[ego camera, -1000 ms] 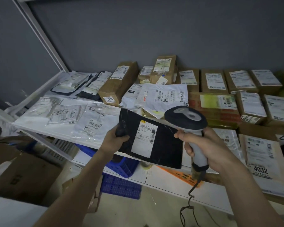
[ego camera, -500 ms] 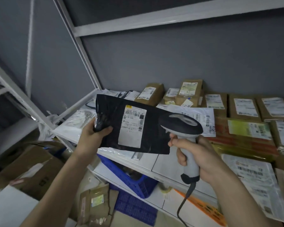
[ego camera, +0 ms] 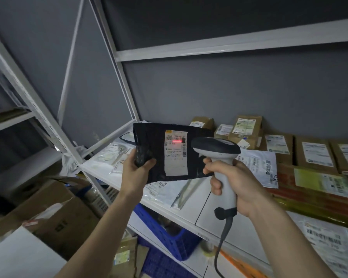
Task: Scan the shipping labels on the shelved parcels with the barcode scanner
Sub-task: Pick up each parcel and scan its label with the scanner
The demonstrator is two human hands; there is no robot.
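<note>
My left hand grips the left edge of a black plastic parcel and holds it upright above the shelf. Its white shipping label faces me, and a red scan line lies across the barcode near the label's top. My right hand grips the handle of a white and dark barcode scanner, whose head points at the label from the right. The scanner's cable hangs down below my wrist.
The white metal shelf holds clear bagged parcels at the left, and cardboard boxes and white mailers at the back and right. A blue crate sits on the level below. Brown cartons stand on the floor left.
The black parcel has been lifted off the shelf and raised upright. The scanner rose with it, and a red scan line now shows on the label. The camera tilted upward.
</note>
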